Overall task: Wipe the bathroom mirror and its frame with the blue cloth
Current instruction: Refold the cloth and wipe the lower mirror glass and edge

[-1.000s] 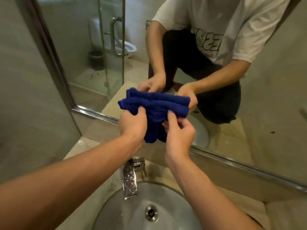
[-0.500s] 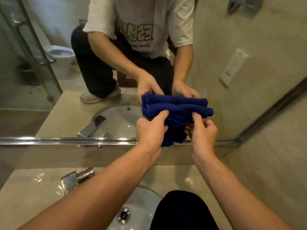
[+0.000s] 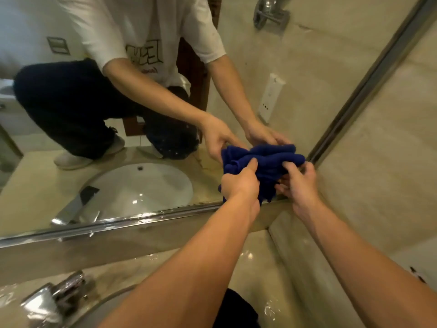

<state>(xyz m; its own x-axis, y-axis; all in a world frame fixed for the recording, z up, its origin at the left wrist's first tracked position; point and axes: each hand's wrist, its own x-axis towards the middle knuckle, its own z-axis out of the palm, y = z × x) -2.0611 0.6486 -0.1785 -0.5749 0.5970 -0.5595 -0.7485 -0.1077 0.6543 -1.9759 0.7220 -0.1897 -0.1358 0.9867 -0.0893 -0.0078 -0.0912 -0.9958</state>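
Note:
A bunched blue cloth point(image 3: 267, 166) is held against the lower right corner of the mirror point(image 3: 295, 79). My left hand point(image 3: 241, 183) grips its left side, thumb on top. My right hand point(image 3: 300, 183) pinches its right side with curled fingers. The chrome frame point(image 3: 142, 221) runs along the mirror's bottom edge, and its right strip point(image 3: 369, 84) rises slantwise beside the cloth. The glass reflects both hands, the cloth and a crouching person.
A chrome tap point(image 3: 49, 301) and a white sink point(image 3: 113, 304) lie below at the lower left on a wet marble counter point(image 3: 267, 261). The marble side wall point(image 3: 390, 174) stands close on the right. My dark knee point(image 3: 236, 308) shows at the bottom.
The view has swung right along the mirror, from its left edge to its lower right corner. Both hands carried the cloth that way, and it looks more bunched now.

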